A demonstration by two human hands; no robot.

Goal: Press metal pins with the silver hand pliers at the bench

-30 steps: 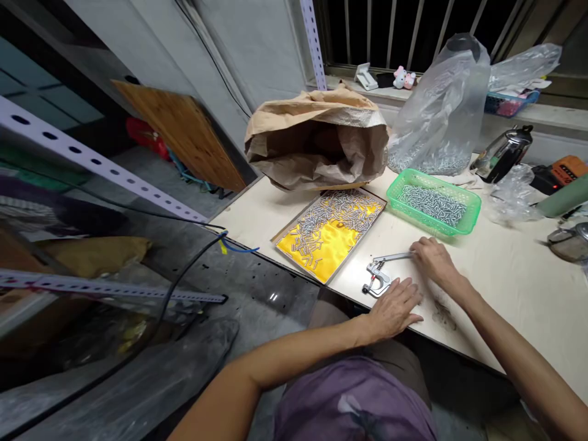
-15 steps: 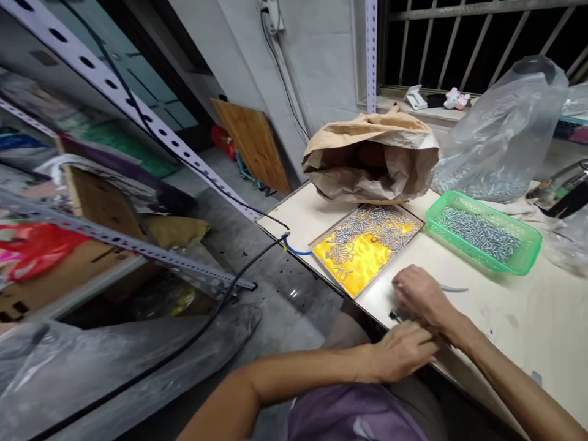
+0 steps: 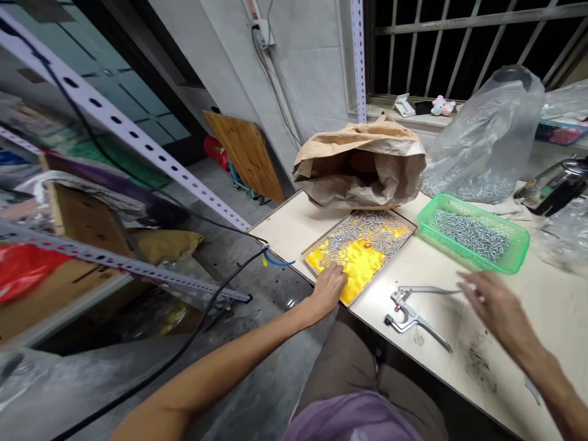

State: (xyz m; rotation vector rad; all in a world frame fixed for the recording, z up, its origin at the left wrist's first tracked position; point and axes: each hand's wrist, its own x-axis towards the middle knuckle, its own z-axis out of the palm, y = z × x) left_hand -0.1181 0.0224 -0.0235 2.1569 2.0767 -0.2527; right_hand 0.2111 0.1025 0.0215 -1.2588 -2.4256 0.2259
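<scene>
Picking, it seems, at pins [image 3: 342, 242] by the tray's [image 3: 359, 283] near edge, my left hand [image 3: 329, 288] is narrowed, hold hidden; a fine pinch seems needed. My blurred right hand [image 3: 496, 303], grip unclear, is beside the pliers [image 3: 412, 319].

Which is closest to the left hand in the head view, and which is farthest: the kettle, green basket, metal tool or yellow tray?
From the left hand:
1. Yellow tray, right at the fingers.
2. Metal tool, right of the tray.
3. Green basket, farther right and back.
4. Kettle, far right.
</scene>
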